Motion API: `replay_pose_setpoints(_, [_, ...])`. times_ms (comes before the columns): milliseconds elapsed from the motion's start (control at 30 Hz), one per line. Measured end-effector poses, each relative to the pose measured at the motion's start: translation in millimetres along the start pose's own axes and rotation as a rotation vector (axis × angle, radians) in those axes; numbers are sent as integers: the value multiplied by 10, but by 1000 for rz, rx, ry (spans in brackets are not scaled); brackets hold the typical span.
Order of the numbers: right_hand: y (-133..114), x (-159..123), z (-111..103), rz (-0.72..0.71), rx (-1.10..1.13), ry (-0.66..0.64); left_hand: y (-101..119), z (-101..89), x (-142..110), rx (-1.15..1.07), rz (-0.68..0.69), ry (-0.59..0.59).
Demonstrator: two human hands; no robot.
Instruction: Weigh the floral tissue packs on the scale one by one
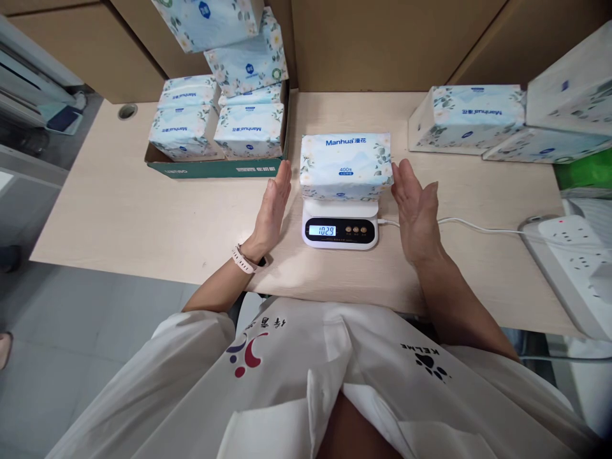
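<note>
Centrally, one Manhua pack rests on the white scale. At its eight o'clock, the left hand extends flat and empty, fingers together, apart from the pack; at four o'clock, the right hand is likewise extended, thumb spread, fingertip contact with the pack impossible to tell. Toward ten o'clock lies a green carton.

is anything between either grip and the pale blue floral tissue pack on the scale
Nothing visible blocks the left grip or right grip from the pale blue, boxy floral tissue pack. The left is slightly apart; the right is close beside it, contact unclear. The thin white cable runs lower, beneath the right grip.
</note>
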State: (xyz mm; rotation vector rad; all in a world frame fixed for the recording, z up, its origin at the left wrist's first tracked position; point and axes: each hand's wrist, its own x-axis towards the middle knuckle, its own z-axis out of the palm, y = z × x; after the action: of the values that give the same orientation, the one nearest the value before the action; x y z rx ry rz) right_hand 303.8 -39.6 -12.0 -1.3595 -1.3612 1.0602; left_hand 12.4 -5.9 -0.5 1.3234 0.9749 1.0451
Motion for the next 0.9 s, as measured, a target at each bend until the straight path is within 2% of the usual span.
replay_pose_setpoints(533, [25, 19, -7, 20, 79, -33, 7, 15, 23, -14, -126, -17])
replay_pose_setpoints(667, [56, 16, 37, 50, 122, 6, -34, -20, 47, -23, -139, -27])
replay_pose_setpoints(833, [62, 144, 125, 137, 131, 92, -172, -27, 161, -36, -129, 95])
replay_pose_setpoints(900, [-10, 202, 180, 163, 80, 101, -178, 37, 207, -18, -64, 52])
